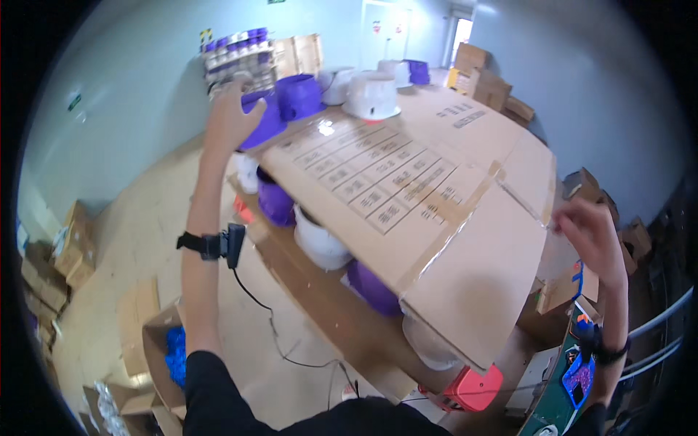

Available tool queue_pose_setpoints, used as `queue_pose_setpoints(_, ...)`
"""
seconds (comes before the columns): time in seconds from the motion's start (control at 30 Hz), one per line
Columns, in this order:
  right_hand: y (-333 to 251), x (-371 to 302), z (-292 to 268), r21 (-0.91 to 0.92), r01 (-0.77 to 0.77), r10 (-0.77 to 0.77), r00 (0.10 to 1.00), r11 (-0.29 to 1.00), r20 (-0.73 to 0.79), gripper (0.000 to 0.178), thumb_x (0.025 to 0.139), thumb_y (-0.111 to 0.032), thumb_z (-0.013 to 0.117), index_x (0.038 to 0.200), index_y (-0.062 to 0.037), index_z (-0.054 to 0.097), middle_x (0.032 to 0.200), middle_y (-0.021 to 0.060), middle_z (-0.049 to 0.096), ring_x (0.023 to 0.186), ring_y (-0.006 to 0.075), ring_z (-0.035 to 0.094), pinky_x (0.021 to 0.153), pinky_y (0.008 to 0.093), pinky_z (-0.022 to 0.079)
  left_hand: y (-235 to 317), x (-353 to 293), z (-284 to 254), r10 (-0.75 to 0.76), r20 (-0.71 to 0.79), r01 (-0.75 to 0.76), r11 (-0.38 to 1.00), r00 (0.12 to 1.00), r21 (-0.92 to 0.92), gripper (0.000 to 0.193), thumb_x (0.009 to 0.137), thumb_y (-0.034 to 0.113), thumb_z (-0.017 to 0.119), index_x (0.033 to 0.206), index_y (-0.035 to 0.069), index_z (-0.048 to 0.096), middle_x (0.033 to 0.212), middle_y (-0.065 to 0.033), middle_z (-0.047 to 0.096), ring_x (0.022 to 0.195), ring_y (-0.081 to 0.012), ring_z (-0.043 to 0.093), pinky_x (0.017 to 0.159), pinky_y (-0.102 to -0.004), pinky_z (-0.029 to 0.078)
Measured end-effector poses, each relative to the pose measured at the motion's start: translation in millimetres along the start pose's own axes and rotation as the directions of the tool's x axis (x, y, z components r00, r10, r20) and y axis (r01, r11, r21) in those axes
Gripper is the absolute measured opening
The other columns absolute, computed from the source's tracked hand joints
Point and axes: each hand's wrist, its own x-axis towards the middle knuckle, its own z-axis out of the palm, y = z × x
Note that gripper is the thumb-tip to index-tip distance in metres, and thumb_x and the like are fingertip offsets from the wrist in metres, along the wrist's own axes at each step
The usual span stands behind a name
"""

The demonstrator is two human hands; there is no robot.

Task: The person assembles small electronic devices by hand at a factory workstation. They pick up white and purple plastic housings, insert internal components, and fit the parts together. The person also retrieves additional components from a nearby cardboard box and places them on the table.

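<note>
A large printed cardboard sheet (465, 218) lies on top of a layer of purple and white tubs. On its far left corner stands a purple tub (263, 120), with my left hand (234, 116) at its left side, thumb and fingers apart; whether they touch it is unclear. Next to it are another purple tub (299, 97) and a white tub (371, 94), wide rims down. My right hand (592, 232) is raised by the sheet's right edge, fingers loosely bent and somewhat blurred, nothing visible in them. Below the sheet, a purple tub (374, 287) and a white tub (320, 243) show.
A stack of purple and white tubs (240, 58) stands by the back wall. Cardboard boxes (488, 87) are piled at the far right. A red stool (472, 389) is near my body. A cable (273, 334) hangs from my left wrist strap.
</note>
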Motion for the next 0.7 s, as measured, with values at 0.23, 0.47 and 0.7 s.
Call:
queue_pose_setpoints(0.23,-4,250,94,-0.64,0.337,-0.23,0.941,0.69,0.248,0.027,0.084,-0.019,0.061,0.107,-0.0045,0.063,0.107,0.0143,0.064,0.105,0.0321,0.062,0.087,0.045,0.052,-78,61,72,-0.051,0.626,0.064,0.998,0.778,0.002,0.111,0.064,0.035,0.082,0.151,0.0,0.023,0.132,-0.0319,0.055,0.122,-0.0405,0.056,0.105,-0.0414,0.045)
queue_pose_setpoints(0.47,-35,406,208,-0.563,0.415,-0.381,0.906,0.715,0.184,0.056,0.08,-0.027,0.068,0.13,-0.0042,0.056,0.124,0.0163,0.062,0.119,0.0332,0.057,0.099,0.0415,0.047,-85,43,82,0.001,0.416,-0.079,0.982,0.909,0.17,0.094,0.058,0.033,0.086,0.138,0.009,0.042,0.124,-0.0238,0.06,0.116,-0.039,0.06,0.099,-0.0456,0.049)
queue_pose_setpoints(0.7,-34,441,242,-0.341,0.202,-0.03,0.893,0.918,0.449,0.072,0.067,-0.031,0.076,0.133,-0.0065,0.059,0.124,0.0166,0.065,0.114,0.0313,0.062,0.095,0.0381,0.05,-80,45,66,-0.104,0.541,-0.033,0.971,0.834,0.237,0.066,0.058,0.041,0.084,0.115,0.012,0.068,0.112,-0.0148,0.07,0.106,-0.0336,0.066,0.09,-0.0449,0.053)
